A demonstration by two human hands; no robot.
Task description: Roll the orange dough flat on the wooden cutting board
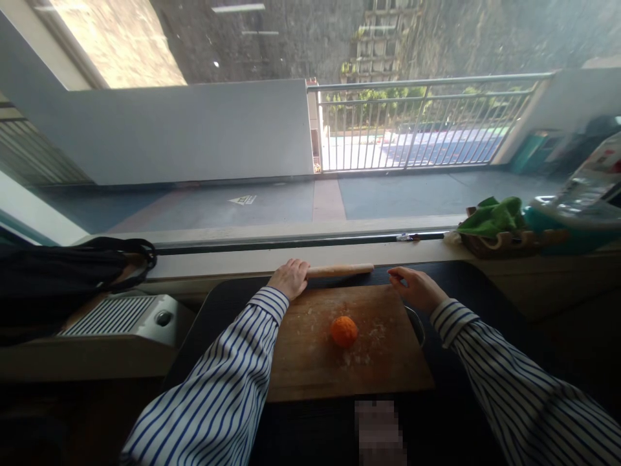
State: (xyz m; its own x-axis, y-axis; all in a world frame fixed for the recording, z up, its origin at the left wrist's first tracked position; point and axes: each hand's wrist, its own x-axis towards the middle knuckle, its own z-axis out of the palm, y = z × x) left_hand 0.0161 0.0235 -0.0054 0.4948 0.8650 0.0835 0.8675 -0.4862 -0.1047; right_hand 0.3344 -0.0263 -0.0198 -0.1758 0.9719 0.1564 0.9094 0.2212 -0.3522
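My left hand (290, 278) is closed around the left end of a wooden rolling pin (342, 270), which lies crosswise along the far edge of a wooden cutting board (305, 362). A round ball of orange dough (344, 331) sits near the middle of the board, with white flour scattered about it. My right hand (418, 288) is over the board's far right corner, apart from the pin's right end. Its fingers are loosely bent with a gap at the thumb, and nothing shows in them. Below it, a curved metal rim (416, 327) peeks out beside the board, mostly hidden.
The board rests on a black table (466, 408) against a window sill (228, 264). At right on the sill are a green cloth (492, 217) and a teal basin (572, 226) with a plastic bottle (592, 175). A dark bag (58, 278) and a white vented unit (130, 317) stand at left.
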